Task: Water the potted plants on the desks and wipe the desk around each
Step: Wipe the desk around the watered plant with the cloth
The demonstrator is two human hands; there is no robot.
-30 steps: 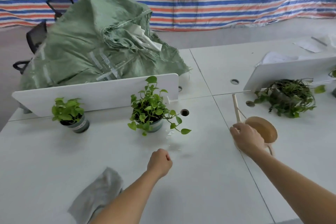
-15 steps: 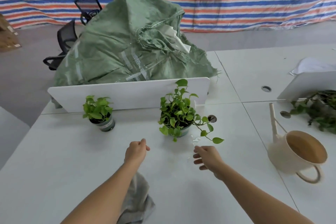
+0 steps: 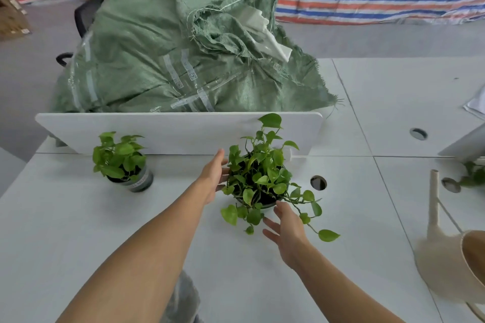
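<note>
A leafy potted plant [image 3: 261, 178] stands mid-desk in front of the white divider. My left hand [image 3: 214, 176] is at its left side with fingers straight, touching the leaves near the pot. My right hand [image 3: 287, 228] is at the pot's near right side, fingers spread and straight; contact with the pot is hidden by leaves. A smaller potted plant [image 3: 122, 162] stands to the left. The beige watering can [image 3: 451, 252] sits at the right edge. A grey cloth [image 3: 181, 296] lies on the desk under my left forearm, partly hidden.
A white divider panel [image 3: 168, 131] runs behind the plants, with a big green woven sack [image 3: 178, 42] piled beyond it. Cable holes [image 3: 318, 182] dot the white desk [image 3: 65, 231]. Another plant's leaves [image 3: 475, 176] show at the far right. Office chairs stand behind the sack.
Both hands moved forward from the open desk to either side of the middle plant. My right hand had earlier let go of the watering can. The view came closer and shifted left.
</note>
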